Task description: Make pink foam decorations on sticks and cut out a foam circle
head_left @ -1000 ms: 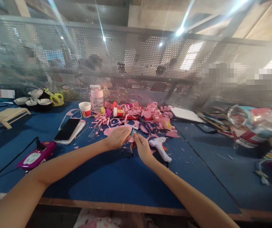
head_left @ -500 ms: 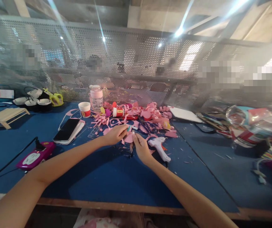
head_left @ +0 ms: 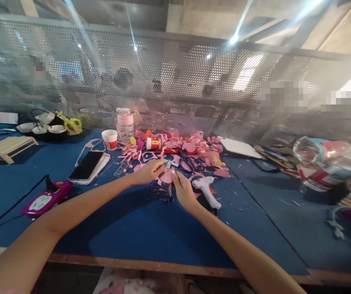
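Over the middle of the blue table, a small rounded pink piece (head_left: 166, 176), looking like craft foam or paper, is between my two hands. My left hand (head_left: 151, 171) is closed in a pinch at its upper left edge. A small teal tip (head_left: 167, 163) shows at those fingertips; I cannot make out what it is. My right hand (head_left: 184, 191) pinches the piece's right edge between thumb and fingers. A dark slim object (head_left: 170, 191) shows below the piece, too unclear to name. Right of my right hand lies a white glue gun (head_left: 207, 191).
Behind my hands spreads a heap of pink scraps (head_left: 190, 147) with a tipped red cup (head_left: 153, 143). An upright paper cup (head_left: 109, 140), bottle (head_left: 125, 124), phone (head_left: 86, 166) and purple power strip (head_left: 47, 199) stand left. Plastic containers (head_left: 322, 171) sit right, before a perforated screen (head_left: 178, 81).
Both hands stay nearly in place around the pink piece. The teal tip at my left fingertips has turned and risen slightly. The whole view has shifted a little.
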A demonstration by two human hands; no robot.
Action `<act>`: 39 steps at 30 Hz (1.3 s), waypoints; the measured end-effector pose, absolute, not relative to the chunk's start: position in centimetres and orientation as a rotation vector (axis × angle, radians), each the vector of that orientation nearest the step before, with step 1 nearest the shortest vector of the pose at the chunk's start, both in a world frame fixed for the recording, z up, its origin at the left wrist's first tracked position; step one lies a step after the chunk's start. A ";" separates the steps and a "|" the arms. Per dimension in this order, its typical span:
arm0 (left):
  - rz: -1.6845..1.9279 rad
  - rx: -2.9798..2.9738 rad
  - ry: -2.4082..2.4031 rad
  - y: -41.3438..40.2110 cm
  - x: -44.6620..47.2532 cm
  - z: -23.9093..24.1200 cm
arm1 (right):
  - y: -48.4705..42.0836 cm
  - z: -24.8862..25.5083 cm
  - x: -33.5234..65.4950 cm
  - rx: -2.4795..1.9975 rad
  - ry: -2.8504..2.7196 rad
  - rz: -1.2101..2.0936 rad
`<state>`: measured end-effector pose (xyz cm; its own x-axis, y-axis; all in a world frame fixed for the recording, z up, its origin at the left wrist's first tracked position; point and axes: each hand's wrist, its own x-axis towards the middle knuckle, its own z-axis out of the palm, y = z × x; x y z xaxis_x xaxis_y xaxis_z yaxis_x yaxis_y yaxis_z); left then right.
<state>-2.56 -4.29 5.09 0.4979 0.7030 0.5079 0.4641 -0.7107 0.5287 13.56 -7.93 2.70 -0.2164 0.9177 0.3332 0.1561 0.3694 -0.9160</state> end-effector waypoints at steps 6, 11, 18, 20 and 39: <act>1.022 2.228 0.950 -4.6 -2.2 5.3 | -7.9 2.7 13.5 -0.975 -1.647 0.958; 1.074 2.137 0.953 -3.8 -2.4 4.6 | -8.0 2.7 13.6 -0.974 -1.650 0.960; 1.425 1.888 1.145 0.3 -8.4 6.4 | -7.4 2.2 14.0 -0.978 -1.613 0.941; 1.489 1.886 1.275 1.1 -10.1 7.3 | -7.2 2.0 14.1 -0.980 -1.621 0.939; 0.579 2.501 1.279 0.0 -8.3 5.9 | -6.9 2.1 14.1 -1.177 -1.746 0.870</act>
